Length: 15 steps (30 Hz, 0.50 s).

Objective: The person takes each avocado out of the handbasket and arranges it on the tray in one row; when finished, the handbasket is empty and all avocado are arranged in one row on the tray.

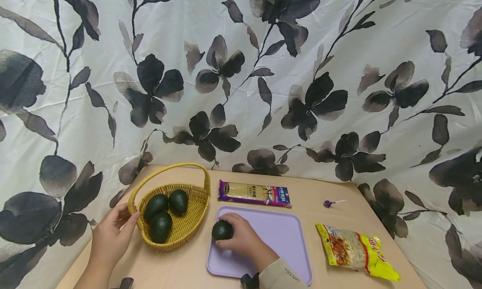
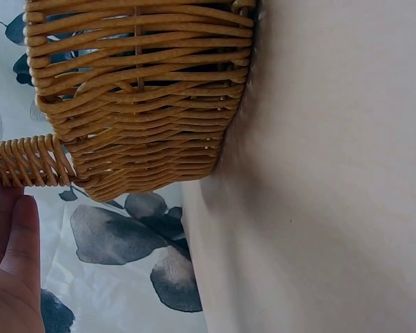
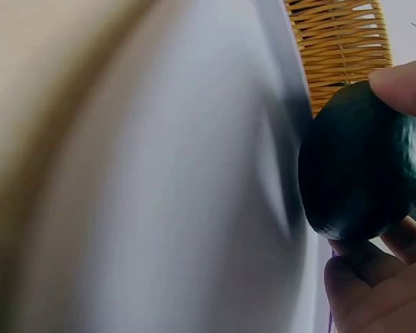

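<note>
A yellow wicker basket (image 1: 188, 234) with a tall handle stands on the left of the table, with three dark green avocados (image 1: 178, 202) inside. My left hand (image 1: 113, 234) holds the basket by the near end of its handle, between thumb and fingers. In the left wrist view the fingers (image 2: 22, 232) meet the wrapped handle (image 2: 28, 163). Over the left part of a lilac tray (image 1: 278, 234), my right hand (image 1: 242, 234) grips another avocado (image 1: 222, 230). The right wrist view shows that avocado (image 3: 360, 166) between thumb and fingers, close to the tray surface.
Behind the tray lies a purple-edged packet of noodles (image 1: 254, 193). A lollipop (image 1: 328, 203) and a yellow food bag (image 1: 355, 250) lie to the right. A floral cloth (image 1: 244, 92) hangs along the table's back edge.
</note>
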Motion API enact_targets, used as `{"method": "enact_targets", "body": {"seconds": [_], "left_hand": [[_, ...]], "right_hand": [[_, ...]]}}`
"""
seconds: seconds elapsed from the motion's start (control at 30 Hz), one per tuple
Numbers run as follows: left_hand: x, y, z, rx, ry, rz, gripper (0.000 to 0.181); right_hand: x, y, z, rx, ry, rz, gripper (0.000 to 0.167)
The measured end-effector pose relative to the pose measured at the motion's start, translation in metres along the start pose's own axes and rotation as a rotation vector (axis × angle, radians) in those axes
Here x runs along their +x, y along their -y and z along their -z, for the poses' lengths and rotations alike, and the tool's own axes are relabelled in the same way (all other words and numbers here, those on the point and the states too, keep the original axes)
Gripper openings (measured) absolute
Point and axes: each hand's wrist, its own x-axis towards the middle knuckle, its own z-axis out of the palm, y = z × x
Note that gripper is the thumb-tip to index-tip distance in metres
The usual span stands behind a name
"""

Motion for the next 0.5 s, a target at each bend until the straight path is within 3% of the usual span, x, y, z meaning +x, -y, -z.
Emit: {"method": "enact_targets", "body": {"seconds": [0.3, 0.5], "left_hand": [[-0.003, 0.0014, 0.0013, -0.018, -0.004, -0.002, 0.033], [-0.0024, 0.0025, 0.0, -0.026, 0.008, -0.012, 0.033]], "right_hand": [[-0.0035, -0.0055, -0.0081, 0.014, 0.043, -0.003, 0.075], [-0.0084, -0.0058, -0.0063, 0.029, -0.004, -0.039, 0.083]]}}
